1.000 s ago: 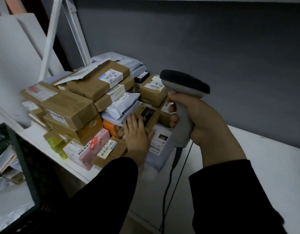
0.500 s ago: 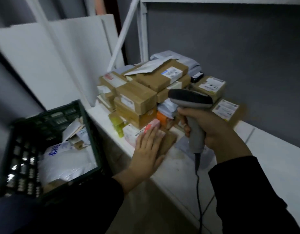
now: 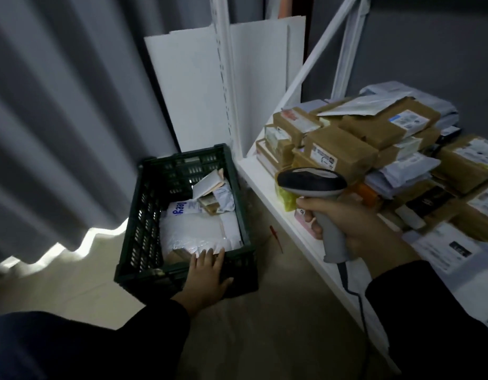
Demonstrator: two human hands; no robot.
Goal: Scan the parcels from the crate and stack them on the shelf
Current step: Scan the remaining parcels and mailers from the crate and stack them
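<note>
Head view: your left hand (image 3: 207, 272) lay flat-fingered on the dark green plastic crate (image 3: 144, 220) holding white plastic mailer parcels (image 3: 193, 234), while your right hand (image 3: 358, 229) gripped the grey handheld scanner (image 3: 314, 182), whose dangling black cord (image 3: 347, 283) could have snagged.

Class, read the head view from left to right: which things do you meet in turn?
In order: curtain → crate → scanner. The left hand overlaps the crate and the parcels overlap the scanner, so both are left out.
</note>
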